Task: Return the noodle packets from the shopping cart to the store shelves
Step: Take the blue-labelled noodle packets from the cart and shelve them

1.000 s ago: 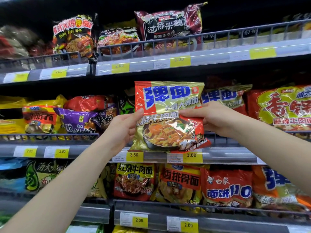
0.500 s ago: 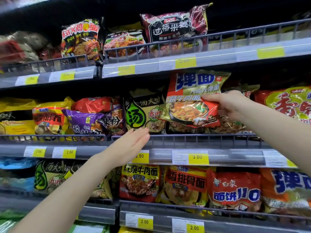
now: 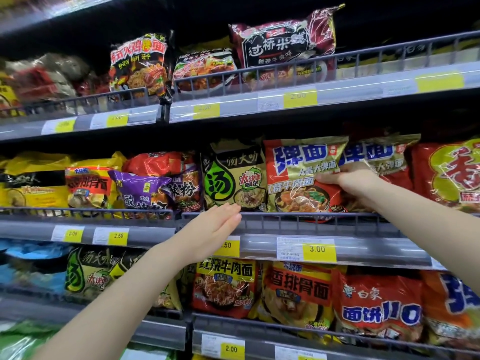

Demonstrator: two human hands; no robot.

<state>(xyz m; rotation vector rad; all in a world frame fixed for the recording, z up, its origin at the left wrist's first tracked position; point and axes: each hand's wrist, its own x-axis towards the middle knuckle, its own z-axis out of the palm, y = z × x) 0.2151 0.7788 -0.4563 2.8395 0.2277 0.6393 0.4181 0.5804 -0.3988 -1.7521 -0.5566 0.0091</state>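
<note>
The noodle packet (image 3: 298,175), red and gold, stands upright on the middle shelf (image 3: 285,224), behind the wire rail (image 3: 311,220), at 12 o'clock in the view. At its 3 o'clock a matching packet (image 3: 381,157) stands just behind it; at its 9 o'clock stands a green-marked packet (image 3: 233,178), touching or nearly so. Our right hand (image 3: 350,181) pinches the packet's right edge, fingers curled round it. Our left hand (image 3: 215,227) hovers at 7 o'clock, fingers straight, holding nothing, in front of the rail.

We judge the step to be seating the packet. Do it well as follows:
1. Push the base fully behind the rail.
2. Keep the face forward and upright.
3. Release only once it stands unaided.
4. Steady the green-marked packet with our left hand if it tips.
</note>
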